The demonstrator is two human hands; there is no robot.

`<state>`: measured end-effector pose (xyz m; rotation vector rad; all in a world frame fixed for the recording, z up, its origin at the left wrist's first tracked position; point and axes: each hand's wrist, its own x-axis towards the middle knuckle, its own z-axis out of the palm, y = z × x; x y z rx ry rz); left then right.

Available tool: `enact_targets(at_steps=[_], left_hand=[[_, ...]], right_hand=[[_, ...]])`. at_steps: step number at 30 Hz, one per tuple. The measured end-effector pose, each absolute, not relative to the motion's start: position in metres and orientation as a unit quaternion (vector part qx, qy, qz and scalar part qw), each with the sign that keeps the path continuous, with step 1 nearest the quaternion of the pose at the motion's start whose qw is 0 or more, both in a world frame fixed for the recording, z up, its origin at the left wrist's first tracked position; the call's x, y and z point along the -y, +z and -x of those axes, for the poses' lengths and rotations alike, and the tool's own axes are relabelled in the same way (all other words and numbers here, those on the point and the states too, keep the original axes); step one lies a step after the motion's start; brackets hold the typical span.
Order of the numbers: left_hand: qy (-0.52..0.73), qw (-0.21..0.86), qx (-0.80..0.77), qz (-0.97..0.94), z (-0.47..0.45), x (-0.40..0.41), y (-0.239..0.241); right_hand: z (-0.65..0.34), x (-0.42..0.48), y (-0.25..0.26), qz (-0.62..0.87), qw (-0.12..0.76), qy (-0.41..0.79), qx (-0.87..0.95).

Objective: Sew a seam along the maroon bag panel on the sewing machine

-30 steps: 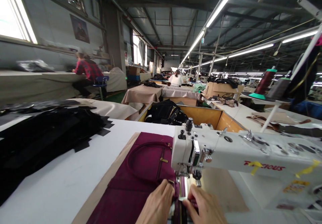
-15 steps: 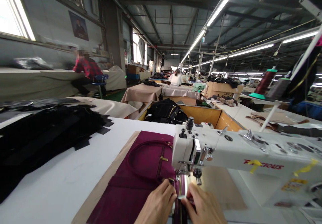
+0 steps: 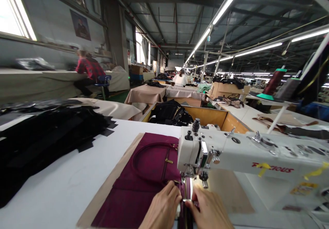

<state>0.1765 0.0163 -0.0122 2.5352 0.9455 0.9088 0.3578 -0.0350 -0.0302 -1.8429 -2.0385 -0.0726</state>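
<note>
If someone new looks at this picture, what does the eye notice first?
First, the white sewing machine at lower right, with the left hand and right hand pressing a burgundy bag panel under its needle. Next, the heap of black fabric pieces on the white table at left.

Sewing machine head (image 3: 195,153) blocks ahead — table (image 3: 64,184) (left side) lies open.

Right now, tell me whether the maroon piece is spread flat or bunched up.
Spread flat. The maroon piece lies smooth on the table, its handle loop flat on top; both hands press its near edge at the needle.
</note>
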Motion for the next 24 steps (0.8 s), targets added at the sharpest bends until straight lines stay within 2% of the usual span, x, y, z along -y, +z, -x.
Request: enact_targets(at_steps=[4, 9, 15, 18, 21, 24], left_hand=[[0.293, 0.194, -0.387, -0.852, -0.177, -0.017, -0.013], [0.293, 0.222, -0.381, -0.848, -0.175, -0.020, -0.018], [0.303, 0.222, -0.369, -0.850, -0.173, -0.020, -0.019], [0.319, 0.190, -0.346, -0.862, -0.175, -0.019, -0.020], [0.348, 0.107, -0.284, -0.887, -0.178, -0.020, -0.023], [0.323, 0.047, -0.240, -0.914, -0.177, -0.020, -0.026]], right_hand=[[-0.359, 0.036, -0.031, 0.642, 0.201, -0.009, 0.740], [-0.360, 0.040, -0.037, 0.646, 0.252, -0.027, 0.720], [-0.364, 0.037, -0.038, 0.630, 0.242, -0.042, 0.737], [-0.363, 0.037, -0.040, 0.617, 0.239, -0.079, 0.746], [-0.356, 0.038, -0.041, 0.602, 0.233, -0.156, 0.748], [-0.350, 0.037, -0.042, 0.605, 0.225, -0.210, 0.734]])
